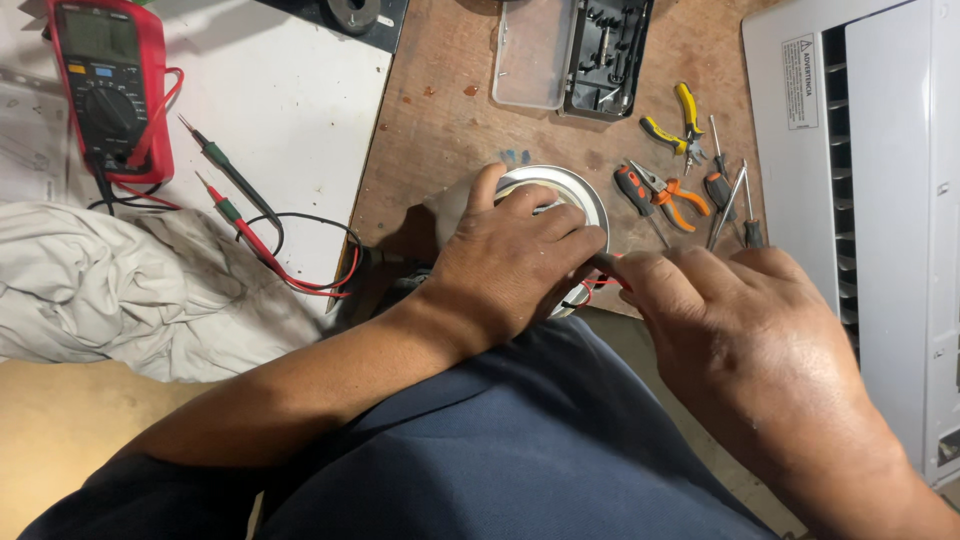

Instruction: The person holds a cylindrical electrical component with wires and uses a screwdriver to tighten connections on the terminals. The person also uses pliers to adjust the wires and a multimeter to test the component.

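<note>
My left hand point(510, 260) lies over a round silver metal part point(578, 190) at the edge of the brown workbench, fingers curled around its rim. Most of the part is hidden under the hand. My right hand point(720, 320) comes in from the right, its fingertips pinching thin red and black wires point(598, 287) at the near side of the round part, right beside my left fingertips.
A red multimeter point(108, 85) with probes point(235, 200) lies on a white sheet at left, beside a crumpled white cloth point(130, 290). Pliers point(660, 195), yellow-handled cutters point(680, 125) and screwdrivers point(725, 195) sit right of the part. An open bit case point(575, 55) is behind, a white appliance casing point(870, 200) at right.
</note>
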